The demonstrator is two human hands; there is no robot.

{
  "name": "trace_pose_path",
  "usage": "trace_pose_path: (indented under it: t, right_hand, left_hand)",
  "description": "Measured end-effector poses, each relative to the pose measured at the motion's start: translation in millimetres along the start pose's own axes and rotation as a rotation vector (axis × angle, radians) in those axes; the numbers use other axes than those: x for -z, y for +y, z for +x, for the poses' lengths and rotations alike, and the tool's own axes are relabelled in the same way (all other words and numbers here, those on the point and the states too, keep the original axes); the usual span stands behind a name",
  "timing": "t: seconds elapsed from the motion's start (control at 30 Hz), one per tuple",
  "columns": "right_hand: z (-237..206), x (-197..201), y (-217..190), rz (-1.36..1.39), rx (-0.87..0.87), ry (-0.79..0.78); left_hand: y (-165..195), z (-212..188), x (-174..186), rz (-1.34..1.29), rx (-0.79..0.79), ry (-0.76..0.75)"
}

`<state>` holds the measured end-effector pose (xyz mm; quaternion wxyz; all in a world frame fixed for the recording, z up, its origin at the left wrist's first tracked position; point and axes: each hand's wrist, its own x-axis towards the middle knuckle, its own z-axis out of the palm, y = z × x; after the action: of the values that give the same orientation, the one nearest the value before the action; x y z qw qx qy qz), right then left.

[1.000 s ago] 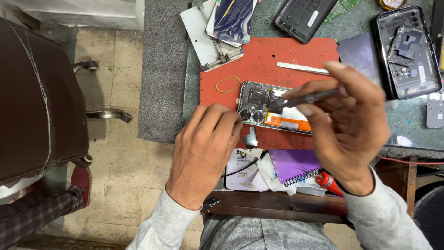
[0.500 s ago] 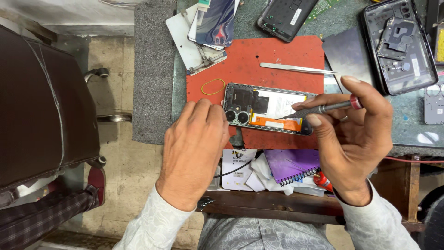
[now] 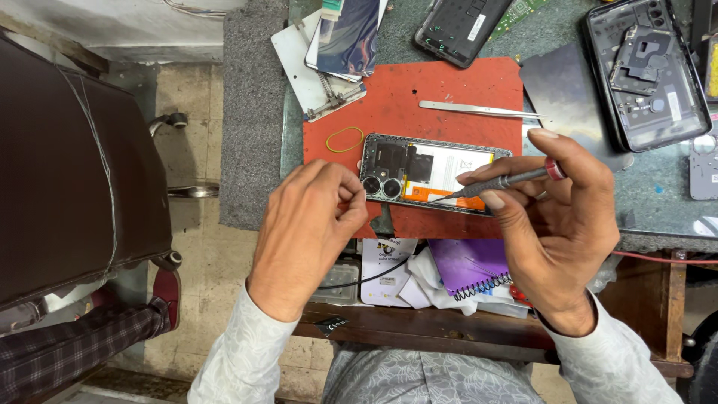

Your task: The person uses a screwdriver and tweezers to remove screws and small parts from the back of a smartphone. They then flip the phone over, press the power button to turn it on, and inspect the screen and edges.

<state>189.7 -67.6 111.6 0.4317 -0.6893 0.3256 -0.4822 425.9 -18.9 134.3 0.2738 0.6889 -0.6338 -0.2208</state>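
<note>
red mat: 1 open phone, 1 screwdriver, 2 hands.

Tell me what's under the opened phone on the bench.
The opened phone lies on a red mat, which shows all around it. Whatever sits directly beneath the phone is covered.

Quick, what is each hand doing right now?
Left hand: fingers curled, steadying the opened phone at its camera end.
Right hand: closed around a screwdriver.

Left hand on opened phone, screwdriver in right hand
</note>
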Motion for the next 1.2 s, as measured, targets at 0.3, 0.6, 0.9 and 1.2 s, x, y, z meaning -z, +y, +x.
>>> trace_pose_path:
  t: [0.3, 0.6, 0.9, 1.2]
  right_hand:
    - [2, -3, 1, -0.020, 0.002, 0.005]
    - [-3, 7, 3, -0.006, 0.003, 0.010]
    - [-15, 13, 11, -0.010, 0.003, 0.006]
    - [-2, -3, -4, -0.007, 0.015, -0.022]
  left_hand:
    - [0, -3, 5, 0.003, -0.008, -0.009]
    - [22, -4, -3, 0.303, -0.137, 0.009]
    - [23, 0, -6, 0.384, -0.211, -0.031]
    - [13, -2, 1, 0.338, -0.189, -0.035]
